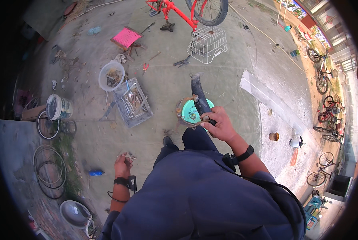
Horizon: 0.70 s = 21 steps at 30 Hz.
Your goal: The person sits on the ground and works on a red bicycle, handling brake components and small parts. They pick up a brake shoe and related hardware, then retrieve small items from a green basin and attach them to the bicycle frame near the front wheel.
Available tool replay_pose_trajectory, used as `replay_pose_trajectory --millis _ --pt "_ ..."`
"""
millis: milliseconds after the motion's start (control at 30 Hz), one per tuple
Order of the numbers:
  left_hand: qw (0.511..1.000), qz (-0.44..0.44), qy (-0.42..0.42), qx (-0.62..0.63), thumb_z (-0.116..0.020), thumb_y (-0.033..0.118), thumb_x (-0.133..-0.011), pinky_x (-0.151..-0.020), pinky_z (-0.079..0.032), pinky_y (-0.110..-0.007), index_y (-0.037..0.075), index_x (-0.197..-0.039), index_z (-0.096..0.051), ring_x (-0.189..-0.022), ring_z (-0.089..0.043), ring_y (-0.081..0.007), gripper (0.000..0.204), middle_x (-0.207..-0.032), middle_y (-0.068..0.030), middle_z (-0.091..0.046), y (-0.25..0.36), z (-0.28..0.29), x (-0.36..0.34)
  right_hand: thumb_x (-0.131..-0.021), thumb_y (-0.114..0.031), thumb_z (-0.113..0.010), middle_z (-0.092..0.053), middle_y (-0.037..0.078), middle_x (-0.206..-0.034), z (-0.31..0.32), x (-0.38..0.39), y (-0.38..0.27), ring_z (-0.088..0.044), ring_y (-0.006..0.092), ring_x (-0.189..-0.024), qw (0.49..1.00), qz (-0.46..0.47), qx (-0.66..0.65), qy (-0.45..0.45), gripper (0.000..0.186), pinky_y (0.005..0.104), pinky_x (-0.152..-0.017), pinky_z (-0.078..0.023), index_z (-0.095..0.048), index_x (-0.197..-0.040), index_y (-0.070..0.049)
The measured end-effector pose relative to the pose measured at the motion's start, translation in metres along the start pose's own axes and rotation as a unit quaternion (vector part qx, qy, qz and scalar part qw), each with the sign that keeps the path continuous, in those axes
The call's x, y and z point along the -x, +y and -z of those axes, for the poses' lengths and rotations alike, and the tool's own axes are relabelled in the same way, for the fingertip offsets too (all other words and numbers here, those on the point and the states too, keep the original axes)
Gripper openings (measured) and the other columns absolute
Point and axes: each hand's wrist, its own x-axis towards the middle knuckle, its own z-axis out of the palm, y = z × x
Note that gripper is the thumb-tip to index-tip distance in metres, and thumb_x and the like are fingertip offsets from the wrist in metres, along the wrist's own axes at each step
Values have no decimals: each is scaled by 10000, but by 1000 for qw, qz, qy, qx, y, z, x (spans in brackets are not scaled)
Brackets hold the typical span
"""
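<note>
My right hand grips the near end of a black curved bicycle mudguard, with rusty metal brackets on it. The mudguard slants up and away over a round turquoise plastic piece, partly covering it. My left hand hangs low at the left, fingers curled, with small rusty bits at the fingertips that I cannot make out. Farther off, a red bicycle frame with a wheel stands near a white wire basket.
Left of centre are a grey tool tray, a white tub of parts and a pink-topped stool. Red pliers lie nearby. A bucket and loose rims sit far left. Parked bicycles line the right.
</note>
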Motion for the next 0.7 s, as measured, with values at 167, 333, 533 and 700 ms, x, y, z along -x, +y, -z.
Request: replay_pose_trajectory --millis 167,333,533,700 --pt "1000 6 -25 10 -511 215 -1042 -581 -479 -290 67 -1177 -587 -697 -616 -148 215 -815 -19 -614 15 -7 -25 -836 -279 -777 -573 94 -957 -6 -38 -15 -515 272 -983 1000 11 2 1 251 393 -895 -423 -737 -1019 -112" --pt "999 14 -48 8 -552 224 -1030 -581 -480 -285 55 -1177 -589 -697 -612 -149 227 -840 -20 -609 45 -26 -37 -833 -280 -779 -576 96 -957 -12 -89 -18 -519 287 -982 999 38 21 27 262 400 -900 -420 -741 -1039 -123" --pt "994 -45 -96 -1 -589 255 -1023 -594 -468 -274 22 -1161 -604 -669 -577 -131 272 -803 -7 -586 125 -82 -67 -817 -300 -792 -574 91 -906 -31 -174 1 -523 290 -953 998 53 -3 17 290 399 -882 -424 -749 -1045 -127" --pt "971 -132 -195 -33 -604 259 -1019 -609 -450 -262 3 -1134 -644 -664 -554 -107 283 -761 8 -562 226 -185 -116 -809 -301 -796 -581 88 -896 -44 -262 41 -530 289 -937 998 36 -33 -42 281 402 -847 -438 -753 -1032 -136"
